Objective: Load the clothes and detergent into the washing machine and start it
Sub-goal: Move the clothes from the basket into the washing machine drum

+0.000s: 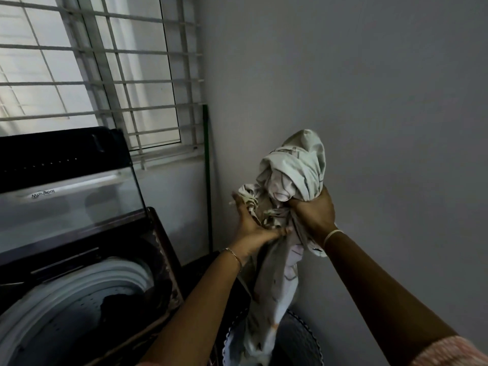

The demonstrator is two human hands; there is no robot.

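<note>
A bundle of pale grey-green and white clothes point(293, 170) is held up in front of the wall, its lower part hanging down toward a dark laundry basket point(298, 339). My right hand point(314, 210) is clenched on the bundle's middle. My left hand point(250, 223) grips the patterned cloth on the bundle's left side. At lower left the top-loading washing machine point(161, 249) stands with its glass lid point(68, 196) raised. Its white drum point(79, 294) shows a dark garment inside. No detergent is visible.
A barred window point(105, 75) fills the upper left behind the machine. A green pole point(207, 175) leans in the corner between window and grey wall point(369, 88). The basket sits right of the machine, below my arms.
</note>
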